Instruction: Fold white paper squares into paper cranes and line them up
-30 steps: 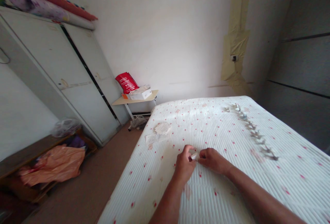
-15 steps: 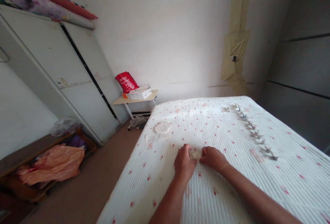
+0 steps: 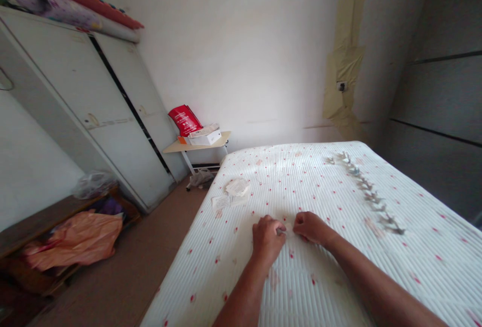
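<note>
My left hand (image 3: 267, 236) is closed over the quilted bed cover, pinching a small folded piece of paper (image 3: 280, 231) between thumb and fingers. To its right, a short gap away, my right hand (image 3: 312, 227) is closed with its fingertips together. Whatever it may hold is hidden. Beyond the left hand, a stack of pale round-edged paper (image 3: 238, 187) and a printed paper strip (image 3: 222, 202) lie on the cover. On the right side, several small folded paper figures (image 3: 372, 196), like birds, stand in a slanting row.
The bed (image 3: 301, 287) has a white cover with red dots. Behind it on the left, a small table (image 3: 173, 147) carries a red bag (image 3: 185, 120) and a white box (image 3: 206, 138). A grey cabinet (image 3: 113, 111) and a low bench (image 3: 56, 211) stand at the left.
My hands have drawn slightly apart. The paper that spanned between both hands now shows only at the left fingertips, looking smaller and narrower.
</note>
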Demonstrator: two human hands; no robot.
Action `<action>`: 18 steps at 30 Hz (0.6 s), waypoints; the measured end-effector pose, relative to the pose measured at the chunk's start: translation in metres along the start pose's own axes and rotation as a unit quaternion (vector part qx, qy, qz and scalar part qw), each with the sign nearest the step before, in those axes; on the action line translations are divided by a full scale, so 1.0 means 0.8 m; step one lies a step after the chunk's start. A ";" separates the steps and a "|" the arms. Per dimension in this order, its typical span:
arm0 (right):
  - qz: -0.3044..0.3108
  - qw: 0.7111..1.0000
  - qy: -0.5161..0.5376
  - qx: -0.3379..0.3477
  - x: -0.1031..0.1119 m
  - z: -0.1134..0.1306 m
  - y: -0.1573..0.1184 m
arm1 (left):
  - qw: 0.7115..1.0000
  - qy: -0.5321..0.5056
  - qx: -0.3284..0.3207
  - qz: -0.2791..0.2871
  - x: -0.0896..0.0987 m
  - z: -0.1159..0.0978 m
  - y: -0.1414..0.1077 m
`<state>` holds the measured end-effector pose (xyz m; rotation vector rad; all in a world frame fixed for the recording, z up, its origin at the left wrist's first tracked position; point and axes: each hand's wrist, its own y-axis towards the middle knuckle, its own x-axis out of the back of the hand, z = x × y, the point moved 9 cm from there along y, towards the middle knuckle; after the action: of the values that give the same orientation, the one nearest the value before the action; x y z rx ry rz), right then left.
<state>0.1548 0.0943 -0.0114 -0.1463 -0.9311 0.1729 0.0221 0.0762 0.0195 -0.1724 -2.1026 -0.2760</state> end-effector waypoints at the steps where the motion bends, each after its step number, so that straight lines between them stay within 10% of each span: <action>1: 0.004 1.000 0.003 -0.008 -0.002 -0.001 0.000 | 1.000 0.002 0.000 0.000 0.001 -0.001 0.000; 18: -0.056 0.997 -0.050 -0.002 0.013 -0.001 0.001 | 1.000 0.005 -0.008 -0.011 0.001 -0.002 -0.004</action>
<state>0.1613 0.0969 -0.0040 -0.0903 -1.0377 0.0753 0.0222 0.0729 0.0204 -0.1566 -2.0930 -0.3076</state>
